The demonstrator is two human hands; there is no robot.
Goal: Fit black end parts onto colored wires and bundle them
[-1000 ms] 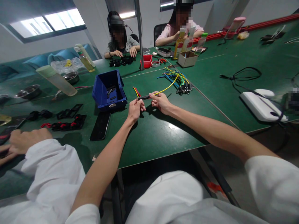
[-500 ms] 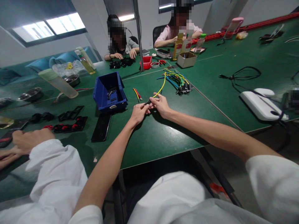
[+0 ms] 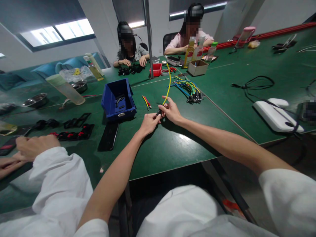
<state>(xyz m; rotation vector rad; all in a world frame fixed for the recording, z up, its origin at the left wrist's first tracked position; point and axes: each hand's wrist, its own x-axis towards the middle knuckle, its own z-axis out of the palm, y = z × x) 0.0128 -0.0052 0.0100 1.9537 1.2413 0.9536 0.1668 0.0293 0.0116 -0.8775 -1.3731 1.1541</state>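
Note:
Between my hands is a yellow wire (image 3: 169,80) with a black sleeve (image 3: 159,112) at its lower end. My left hand (image 3: 150,123) pinches the sleeve from the left. Closed around the wire just above it is my right hand (image 3: 172,111); the wire's free end rises up and away. Short red and yellow wires (image 3: 147,102) lie just beyond my left hand. Farther off to the right rests a bundle of blue, yellow and green wires (image 3: 190,87) with black sleeves and metal lugs. Left of my hands stands a blue bin (image 3: 118,113) holding small black pieces.
A black phone (image 3: 108,136) lies in front of the bin. At the left are a co-worker's hand (image 3: 37,146) and black-and-red parts (image 3: 74,134). A metal pole (image 3: 149,39), red tray (image 3: 156,70) and cardboard box (image 3: 197,68) stand behind; a white device (image 3: 276,115) is at right.
The yellow wire has swung more upright, its free end now higher and farther left. Both hands keep hold, and the camera view has shifted slightly.

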